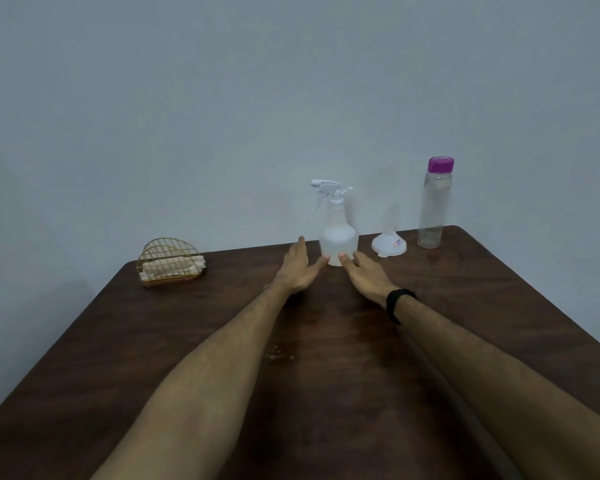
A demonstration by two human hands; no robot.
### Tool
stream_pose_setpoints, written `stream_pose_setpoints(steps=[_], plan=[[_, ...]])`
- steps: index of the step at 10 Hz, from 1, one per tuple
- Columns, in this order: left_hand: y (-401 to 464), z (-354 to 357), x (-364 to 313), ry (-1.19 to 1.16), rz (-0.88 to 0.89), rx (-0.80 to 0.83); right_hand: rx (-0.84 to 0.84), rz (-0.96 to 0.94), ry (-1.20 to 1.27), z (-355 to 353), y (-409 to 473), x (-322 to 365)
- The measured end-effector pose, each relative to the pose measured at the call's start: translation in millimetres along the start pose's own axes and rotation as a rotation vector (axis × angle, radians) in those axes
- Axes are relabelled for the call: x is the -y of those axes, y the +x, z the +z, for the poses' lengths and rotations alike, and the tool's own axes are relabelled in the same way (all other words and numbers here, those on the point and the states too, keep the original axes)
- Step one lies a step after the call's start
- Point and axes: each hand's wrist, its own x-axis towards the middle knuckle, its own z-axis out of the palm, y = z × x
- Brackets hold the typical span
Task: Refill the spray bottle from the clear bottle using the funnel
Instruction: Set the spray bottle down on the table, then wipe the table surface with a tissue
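Note:
A white translucent spray bottle point(336, 233) with its trigger head screwed on stands upright near the far edge of the table. To its right a white funnel point(388, 242) rests wide mouth down, spout up. Farther right stands a tall clear bottle point(434, 206) with a purple cap. My left hand point(298, 268) is open just left of the spray bottle's base, thumb tip close to it. On the other side my right hand point(364, 275) is open too, its thumb touching the base. Neither hand grips anything.
A dark brown wooden table point(222, 341) runs up to a plain grey wall. A gold wire napkin holder point(170, 263) with white napkins sits at the far left. A black band point(397, 303) circles my right wrist.

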Motion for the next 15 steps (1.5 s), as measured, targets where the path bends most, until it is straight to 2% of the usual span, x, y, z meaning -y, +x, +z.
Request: stream_pose_setpoints(steps=[2, 3, 4, 6, 7, 8, 11, 14, 15], plan=[[-65, -52, 83, 0.269, -0.066, 0.097, 0.182, -0.146, -0.208, 45, -16, 30], [-96, -76, 118, 0.33, -0.105, 0.091, 0.212, -0.227, -0.294, 68, -10, 58], [-110, -94, 149, 0.429, -0.126, 0.049, 0.231, -0.273, -0.304, 93, 2, 88], [-105, -118, 194, 0.458, -0.338, -0.11, 0.226, -0.379, -0.349, 151, 44, 126], [-99, -119, 201, 0.456, -0.443, -0.156, 0.176, -0.423, -0.325, 182, 68, 139], [-96, -117, 203, 0.447, -0.462, -0.175, 0.131, -0.449, -0.298, 211, 94, 151], [-93, -114, 207, 0.464, -0.443, -0.204, 0.334, -0.489, -0.363, 262, 136, 172], [-94, -115, 206, 0.458, -0.439, -0.209, 0.285, -0.471, -0.293, 274, 144, 173], [-95, -116, 204, 0.448, -0.443, -0.206, 0.341, -0.447, -0.302, 271, 148, 174]])
